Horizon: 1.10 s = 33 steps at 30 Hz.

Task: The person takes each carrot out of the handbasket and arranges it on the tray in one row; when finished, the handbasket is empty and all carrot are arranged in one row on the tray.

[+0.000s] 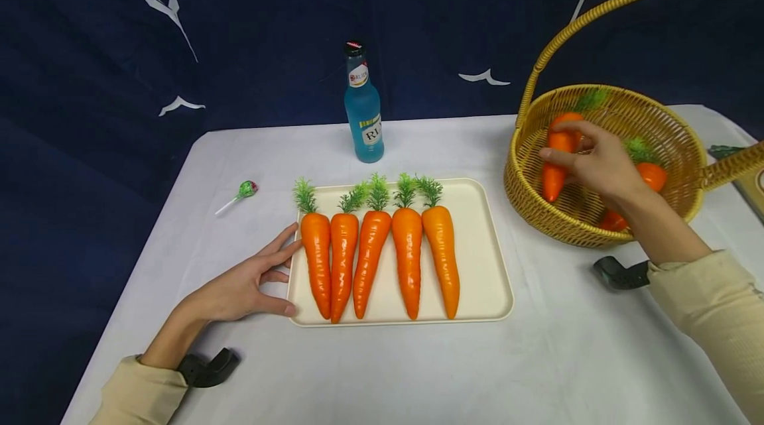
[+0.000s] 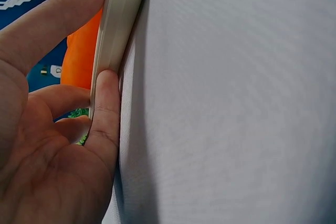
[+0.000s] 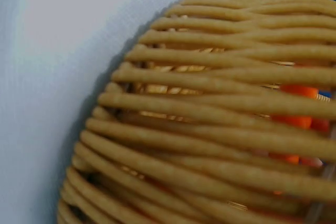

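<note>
In the head view, a cream tray (image 1: 486, 246) bears several orange carrots (image 1: 408, 266) side by side, their green tops toward the back. My left hand (image 1: 245, 289) touches the tray's left edge, thumb and fingers spread along it; the left wrist view shows the fingers (image 2: 107, 98) against the rim. Over at the right, my right hand (image 1: 603, 160) grips another carrot (image 1: 555, 173) inside the wicker basket (image 1: 537, 223). More orange things (image 1: 650, 176) lie beneath that hand, partly hidden. The right wrist view shows mostly basket weave (image 3: 210, 87), with the hand largely hidden behind it.
A blue bottle (image 1: 364, 117) stands behind the tray. To the tray's left lies a wrapped lollipop (image 1: 239, 196). The basket's tall handle (image 1: 561, 40) arches over its opening. Some partly hidden item (image 1: 753, 183) sits at the far right edge.
</note>
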Each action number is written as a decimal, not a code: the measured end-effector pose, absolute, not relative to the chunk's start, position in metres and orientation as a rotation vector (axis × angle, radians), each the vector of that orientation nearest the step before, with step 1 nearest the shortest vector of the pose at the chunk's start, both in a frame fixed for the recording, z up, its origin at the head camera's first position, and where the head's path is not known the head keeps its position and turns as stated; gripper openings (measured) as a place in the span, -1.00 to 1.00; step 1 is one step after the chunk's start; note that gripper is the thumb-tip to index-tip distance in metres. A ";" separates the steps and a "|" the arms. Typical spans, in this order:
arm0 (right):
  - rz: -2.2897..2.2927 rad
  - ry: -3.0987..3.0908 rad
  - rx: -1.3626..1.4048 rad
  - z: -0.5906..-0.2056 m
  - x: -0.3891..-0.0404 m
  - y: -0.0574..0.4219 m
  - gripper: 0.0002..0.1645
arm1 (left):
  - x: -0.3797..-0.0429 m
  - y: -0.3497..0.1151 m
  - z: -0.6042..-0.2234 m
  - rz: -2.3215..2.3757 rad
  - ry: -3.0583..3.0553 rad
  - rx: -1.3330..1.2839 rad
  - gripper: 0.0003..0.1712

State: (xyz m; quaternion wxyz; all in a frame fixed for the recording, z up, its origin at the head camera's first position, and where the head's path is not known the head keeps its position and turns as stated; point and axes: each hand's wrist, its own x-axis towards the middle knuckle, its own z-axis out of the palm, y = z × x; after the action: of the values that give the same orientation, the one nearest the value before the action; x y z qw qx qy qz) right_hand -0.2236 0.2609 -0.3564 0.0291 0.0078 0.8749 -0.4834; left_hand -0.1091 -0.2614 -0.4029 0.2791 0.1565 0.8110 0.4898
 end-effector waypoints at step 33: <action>-1.417 2.922 -0.109 -0.317 -0.174 0.234 -0.43 | -0.110 -0.262 -0.405 1.332 2.163 0.435 0.17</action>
State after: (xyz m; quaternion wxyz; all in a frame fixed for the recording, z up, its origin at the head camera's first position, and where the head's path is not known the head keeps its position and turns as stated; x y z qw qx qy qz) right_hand -0.1742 0.2337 -0.3172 -0.0540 -0.0336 0.8980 -0.4355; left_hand -0.1100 -0.2624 -0.4046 0.2785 0.1620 0.8060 0.4966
